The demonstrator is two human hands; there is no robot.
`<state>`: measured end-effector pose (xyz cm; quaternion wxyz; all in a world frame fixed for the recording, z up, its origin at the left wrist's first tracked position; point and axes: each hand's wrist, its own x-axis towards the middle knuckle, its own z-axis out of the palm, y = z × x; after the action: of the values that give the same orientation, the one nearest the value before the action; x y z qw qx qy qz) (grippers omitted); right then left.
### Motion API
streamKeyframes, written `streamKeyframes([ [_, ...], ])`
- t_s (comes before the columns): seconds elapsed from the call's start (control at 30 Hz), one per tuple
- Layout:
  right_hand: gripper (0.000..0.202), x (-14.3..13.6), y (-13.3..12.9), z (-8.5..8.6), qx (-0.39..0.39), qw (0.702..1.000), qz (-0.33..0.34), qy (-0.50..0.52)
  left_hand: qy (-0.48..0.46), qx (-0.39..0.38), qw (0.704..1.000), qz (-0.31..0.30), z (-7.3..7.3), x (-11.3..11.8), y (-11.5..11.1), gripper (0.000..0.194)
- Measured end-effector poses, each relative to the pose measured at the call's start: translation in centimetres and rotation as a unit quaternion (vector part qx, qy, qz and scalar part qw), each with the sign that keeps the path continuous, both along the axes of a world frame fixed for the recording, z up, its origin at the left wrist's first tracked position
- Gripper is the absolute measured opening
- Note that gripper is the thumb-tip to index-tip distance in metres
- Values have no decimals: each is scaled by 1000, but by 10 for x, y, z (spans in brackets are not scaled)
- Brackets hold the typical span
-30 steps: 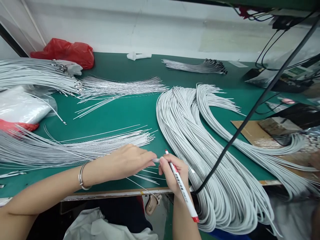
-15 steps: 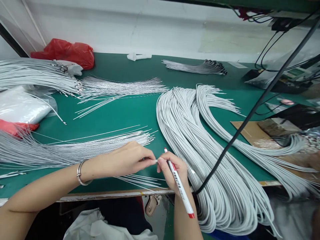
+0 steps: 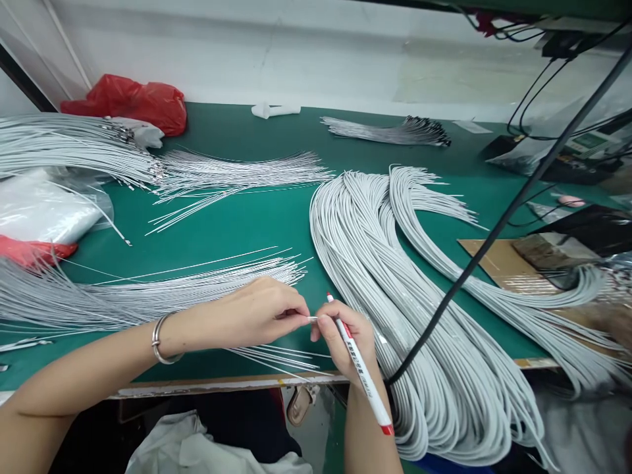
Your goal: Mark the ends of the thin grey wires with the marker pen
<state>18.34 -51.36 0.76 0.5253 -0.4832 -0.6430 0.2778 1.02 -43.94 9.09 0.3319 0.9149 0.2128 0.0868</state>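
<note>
Between thumb and fingertips, my left hand (image 3: 269,311) pinches a thin pale wire (image 3: 313,319) whose short bit shows between the two hands. My right hand (image 3: 348,339) meets it from the right, thumb and finger closed at the other end of that bit. A white marker pen with red ends (image 3: 366,380) also rests in my right hand, slanting down along the wrist with its red tip pointing up and away. Under and beyond my left forearm spreads a bundle of thin grey wires (image 3: 197,289). Right of my right hand lies a thick looped bundle of light grey cables (image 3: 375,263).
More wire bundles (image 3: 241,172) lie on the green table (image 3: 237,230). At the back left are a red plastic bag (image 3: 133,105) and clear bags. A thick black cable (image 3: 469,263) crosses diagonally on the right, above cardboard (image 3: 488,260) and the grey cables.
My right hand and the marker have shifted very slightly to the right. The pinch of both hands on the wire stays much the same.
</note>
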Motion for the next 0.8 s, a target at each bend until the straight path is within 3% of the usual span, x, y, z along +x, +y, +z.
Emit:
streamKeyframes([
  [0.23,27,-1,1,5,7,1000,18,7,5,-101,995,24,-3,-2,4,23],
  [0.57,22,1,-2,7,28,999,30,-27,4,-120,993,6,-1,-5,5,20],
  [0.67,19,2,-2,8,41,998,33,-43,4,-106,994,-2,0,-5,5,19],
  [0.8,20,2,-2,9,36,998,26,-52,17,-16,1000,-19,2,-5,2,21],
])
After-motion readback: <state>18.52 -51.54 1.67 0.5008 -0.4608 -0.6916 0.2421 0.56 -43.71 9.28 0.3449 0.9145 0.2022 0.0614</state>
